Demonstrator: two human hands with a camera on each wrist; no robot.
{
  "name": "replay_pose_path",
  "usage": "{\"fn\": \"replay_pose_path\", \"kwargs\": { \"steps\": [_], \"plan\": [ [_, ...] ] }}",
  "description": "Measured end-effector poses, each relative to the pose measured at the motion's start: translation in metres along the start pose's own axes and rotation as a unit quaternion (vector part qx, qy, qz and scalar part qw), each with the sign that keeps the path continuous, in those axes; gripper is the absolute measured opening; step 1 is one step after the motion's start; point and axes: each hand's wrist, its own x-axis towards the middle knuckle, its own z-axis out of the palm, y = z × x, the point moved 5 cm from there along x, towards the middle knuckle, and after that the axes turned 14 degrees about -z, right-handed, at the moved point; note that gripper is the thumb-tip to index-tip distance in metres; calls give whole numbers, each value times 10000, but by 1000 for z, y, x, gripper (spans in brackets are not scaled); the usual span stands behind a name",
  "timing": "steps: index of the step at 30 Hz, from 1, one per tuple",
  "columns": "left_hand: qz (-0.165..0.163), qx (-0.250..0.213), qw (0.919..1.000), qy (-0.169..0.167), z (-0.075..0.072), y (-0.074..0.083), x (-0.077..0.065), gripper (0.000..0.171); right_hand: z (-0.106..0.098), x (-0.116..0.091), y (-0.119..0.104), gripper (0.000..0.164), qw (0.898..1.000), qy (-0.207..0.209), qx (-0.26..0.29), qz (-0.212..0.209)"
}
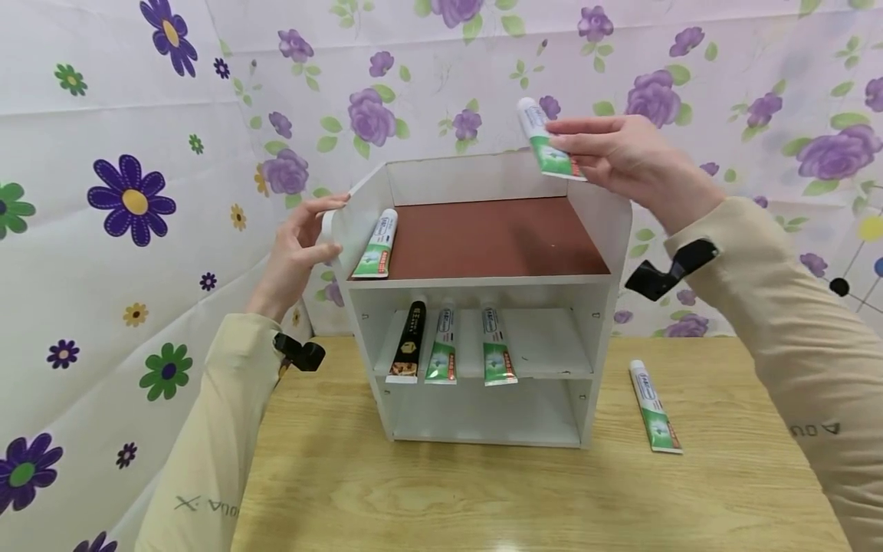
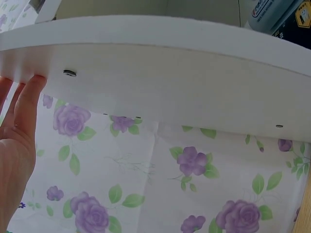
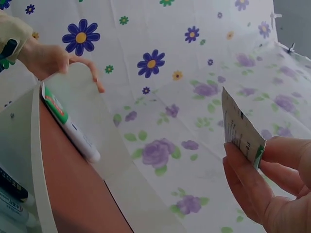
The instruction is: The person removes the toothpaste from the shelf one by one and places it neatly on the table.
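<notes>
My right hand (image 1: 631, 157) holds a green-and-white toothpaste tube (image 1: 545, 142) above the right side of a small white shelf unit (image 1: 483, 281), pinching it between thumb and fingers. My left hand (image 1: 293, 249) touches the unit's left side panel near its upper front corner; in the left wrist view its fingertips (image 2: 38, 82) rest against the outer face. A green-and-white tube (image 1: 377, 245) lies at the left end of the brown top shelf (image 1: 483, 238). On the middle shelf lie a black tube (image 1: 410, 341) and two green-and-white tubes, one in the centre (image 1: 442, 345) and one farther right (image 1: 497, 345).
Another green-and-white tube (image 1: 654, 406) lies on the wooden table (image 1: 441, 491), right of the unit. Flowered cloth (image 1: 441, 77) hangs behind and on the left. Raised side panels and a back panel border the top shelf.
</notes>
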Motion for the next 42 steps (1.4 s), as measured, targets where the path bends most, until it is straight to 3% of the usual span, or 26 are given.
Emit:
{"fn": "replay_pose_path", "kwargs": {
  "steps": [9, 18, 32, 42],
  "plan": [
    [-13, 26, 10000, -12, 0, 0, 1, 52, -51, -9, -17, 24, 10000, 22, 37, -45],
    [19, -25, 10000, -43, 0, -2, 0, 52, -91, -21, -16, 25, 9998, -153, -70, -41],
    [-58, -106, 9999, -19, 1, 0, -2, 53, -138, -37, -1, 27, 9969, -159, -776, 1],
    [-45, -196, 9998, -32, 0, -1, 0, 52, -175, -55, 29, 27, 9873, -241, -1570, -79]
  ]
}}
